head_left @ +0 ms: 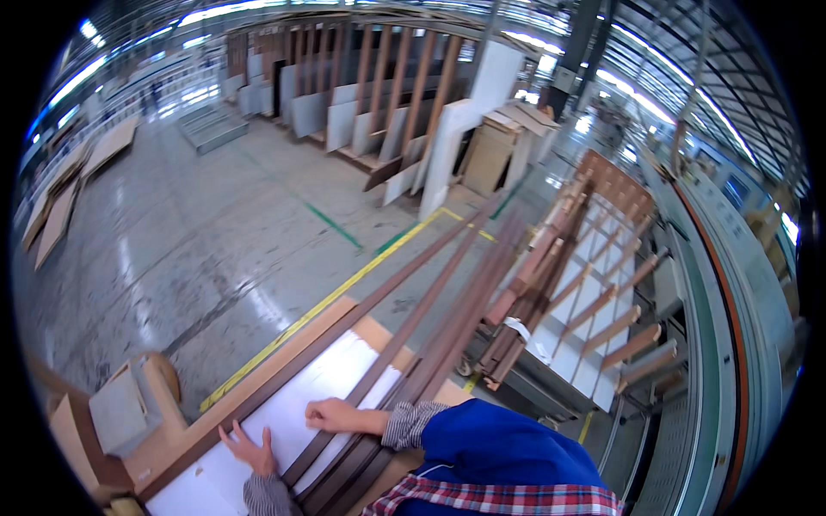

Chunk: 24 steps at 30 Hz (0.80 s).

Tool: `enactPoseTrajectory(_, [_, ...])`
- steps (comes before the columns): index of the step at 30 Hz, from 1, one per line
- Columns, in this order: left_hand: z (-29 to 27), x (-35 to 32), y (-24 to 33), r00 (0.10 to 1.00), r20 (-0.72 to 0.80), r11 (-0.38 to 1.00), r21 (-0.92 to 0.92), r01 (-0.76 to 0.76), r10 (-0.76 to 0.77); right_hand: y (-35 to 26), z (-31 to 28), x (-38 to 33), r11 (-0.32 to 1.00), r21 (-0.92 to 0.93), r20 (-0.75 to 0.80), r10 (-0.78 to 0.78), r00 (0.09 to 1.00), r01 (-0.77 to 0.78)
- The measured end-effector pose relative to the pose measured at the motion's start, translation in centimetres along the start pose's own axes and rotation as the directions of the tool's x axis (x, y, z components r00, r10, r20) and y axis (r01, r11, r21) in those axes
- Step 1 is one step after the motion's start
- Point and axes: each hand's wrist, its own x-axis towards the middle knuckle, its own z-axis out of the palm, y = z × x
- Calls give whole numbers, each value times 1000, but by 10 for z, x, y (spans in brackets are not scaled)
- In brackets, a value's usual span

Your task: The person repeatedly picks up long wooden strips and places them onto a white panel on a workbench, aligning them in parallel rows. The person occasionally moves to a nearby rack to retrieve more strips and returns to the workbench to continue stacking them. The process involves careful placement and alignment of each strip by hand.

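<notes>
My left hand (248,449) has its fingers spread, at the long dark brown strip (274,389) along the far-left side of the worktable. Its fingertips overlap the strip's edge; whether they press on it I cannot tell. My right hand (331,415) is closed above the white sheet (340,365) on the table, its fingers curled in. What it holds, if anything, is hidden. Beneath my right wrist runs another brown strip (379,365). Several more brown strips (422,378) lie bunched beside my right forearm, their far ends reaching past the table and blurred.
On the right stands a rack (594,284) with white panels, wooden bars and stacked brown profiles. A long machine (731,258) runs beyond it. Wooden pieces and a grey panel (120,408) sit at the lower left. Boards stand in a slotted rack (370,112) across the floor.
</notes>
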Motion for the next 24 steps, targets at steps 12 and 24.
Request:
enactPoseTrajectory(12, [-111, -110, 77, 797, 601, 877, 413, -246, -60, 3, 0, -57, 829, -449, 37, -357, 933, 335])
enactPoseTrajectory(24, [-97, -137, 63, 940, 305, 949, 217, -227, 155, 22, -6, -47, 858, -450, 194, -176, 965, 247])
